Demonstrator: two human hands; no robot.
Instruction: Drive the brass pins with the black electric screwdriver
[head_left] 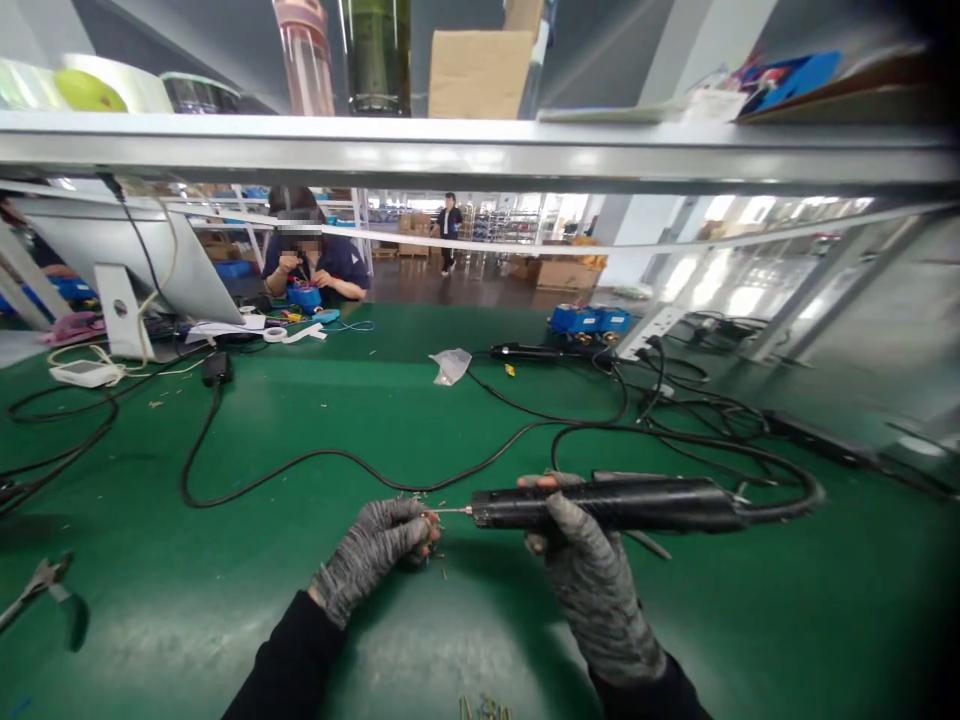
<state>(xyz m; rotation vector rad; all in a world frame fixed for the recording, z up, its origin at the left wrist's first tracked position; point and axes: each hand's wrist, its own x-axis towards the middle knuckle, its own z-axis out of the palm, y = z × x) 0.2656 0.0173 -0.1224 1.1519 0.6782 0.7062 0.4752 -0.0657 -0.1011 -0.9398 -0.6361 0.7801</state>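
My right hand, in a grey fingerless-style glove, is wrapped round a black electric screwdriver lying level, its bit pointing left. My left hand, gloved alike, is closed in a pinch right at the tip of that bit. What the left fingers hold is too small and hidden to name. Small brass-coloured screws lie scattered on the green table by the left fingertips. More such screws form a pile at the bottom edge of the view.
Black cables cross the green table. Pliers lie at left. Farther back are a plastic bag, a second black screwdriver, blue parts and a monitor. A shelf spans above. One person sits opposite.
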